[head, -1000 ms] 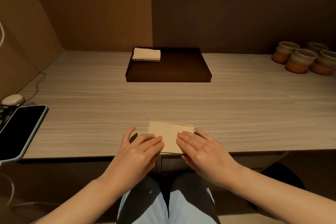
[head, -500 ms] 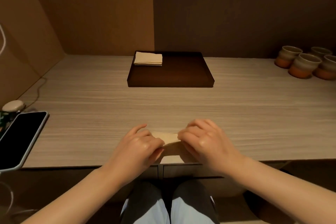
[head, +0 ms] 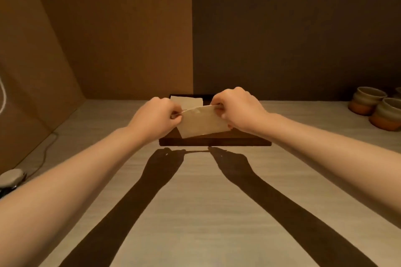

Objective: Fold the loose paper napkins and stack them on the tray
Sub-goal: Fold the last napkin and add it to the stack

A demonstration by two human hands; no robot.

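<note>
A folded beige napkin (head: 202,122) hangs in the air over the dark tray (head: 217,142), held by its top edge. My left hand (head: 155,116) pinches its left corner and my right hand (head: 237,107) pinches its right corner. Both arms are stretched out over the table. Behind the held napkin, a stack of folded napkins (head: 187,101) lies at the tray's back left; only its top part shows. Most of the tray is hidden by my hands and the napkin.
Brown ceramic cups (head: 368,101) stand at the back right of the pale wooden table (head: 195,212). A small round white device (head: 10,176) with a cable (head: 44,154) lies at the left edge. Walls close in behind and on the left.
Both hands lifted the folded napkin off the near table edge and carried it forward, over the tray. The camera view tilted up and forward with them.
</note>
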